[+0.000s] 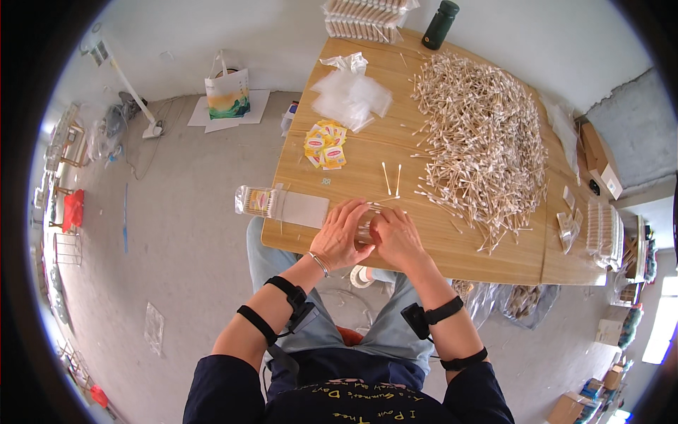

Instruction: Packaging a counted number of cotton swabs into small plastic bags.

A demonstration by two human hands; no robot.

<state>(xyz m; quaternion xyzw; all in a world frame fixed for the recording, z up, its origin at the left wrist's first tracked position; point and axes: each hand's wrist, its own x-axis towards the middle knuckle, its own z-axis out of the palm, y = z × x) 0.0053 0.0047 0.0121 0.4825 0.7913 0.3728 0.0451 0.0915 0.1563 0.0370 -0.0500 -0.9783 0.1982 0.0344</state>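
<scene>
Near the table's front edge, my left hand (342, 236) and my right hand (397, 237) close in from both sides around a small bundle of cotton swabs (364, 227). Fingers cover much of the bundle. Just left of my left hand lies a white card (305, 210). Beyond it sits a clear bag of cotton swabs (256, 201) with a yellow label inside, at the table's left edge. Two loose cotton swabs (398, 181) lie a little beyond my hands. To the right spreads a big heap of loose cotton swabs (487, 134).
Yellow labels (325, 145) and clear plastic bags (351, 99) lie at the far left of the wooden table (374, 155). Packed swabs (366, 21) and a dark green bottle (441, 25) stand at the back. More packs (604, 233) sit at the right edge.
</scene>
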